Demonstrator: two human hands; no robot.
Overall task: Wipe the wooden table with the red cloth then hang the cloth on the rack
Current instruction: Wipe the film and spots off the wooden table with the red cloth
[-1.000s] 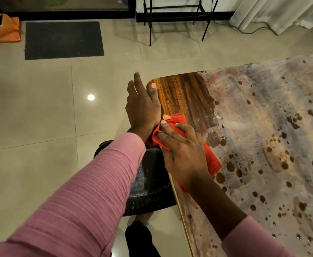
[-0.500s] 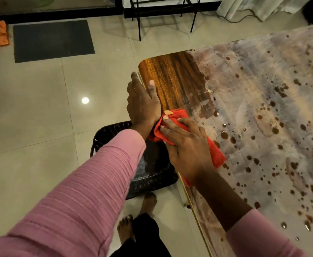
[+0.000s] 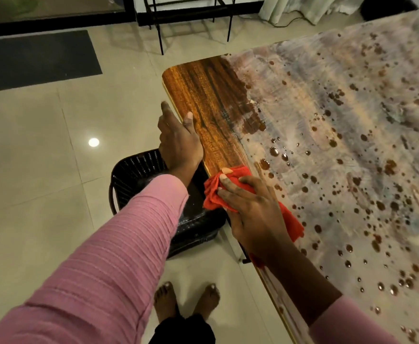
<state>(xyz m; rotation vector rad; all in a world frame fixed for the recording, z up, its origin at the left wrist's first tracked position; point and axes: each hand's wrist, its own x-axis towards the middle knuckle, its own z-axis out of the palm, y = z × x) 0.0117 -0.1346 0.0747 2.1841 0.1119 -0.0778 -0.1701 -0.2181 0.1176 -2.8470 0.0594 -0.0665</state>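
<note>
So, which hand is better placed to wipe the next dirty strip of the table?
The right hand. It already presses the red cloth on the table, beside the dirty part. The left hand holds no cloth and only rests on the table's edge.

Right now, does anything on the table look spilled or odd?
Yes. Brown droplets and a pale smeared film cover most of the wooden table; only the strip near the left corner shows clean wood. The red cloth sits at its edge.

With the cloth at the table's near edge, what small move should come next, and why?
Probably slide the right hand and red cloth rightward into the brown droplets. Only the strip of table beside the left hand shows clean wood; the rest looks smeared.
</note>
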